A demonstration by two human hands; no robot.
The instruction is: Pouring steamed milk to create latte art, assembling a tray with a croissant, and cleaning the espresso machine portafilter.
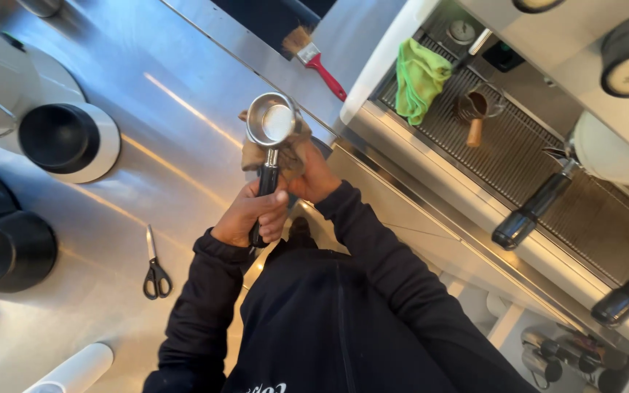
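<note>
From up here I see a brushed steel counter (147,109) streaked with bright glare, scissors (156,266) and a red-handled brush (314,58) lying on it, and to the right an espresso machine's ribbed drip tray (504,145) bearing a green cloth (420,76).

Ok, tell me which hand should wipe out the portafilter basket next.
Right, probably. The right hand already grips the brown cloth just under the basket of the portafilter, while the left hand is wrapped around its black handle, steadying it.
</note>
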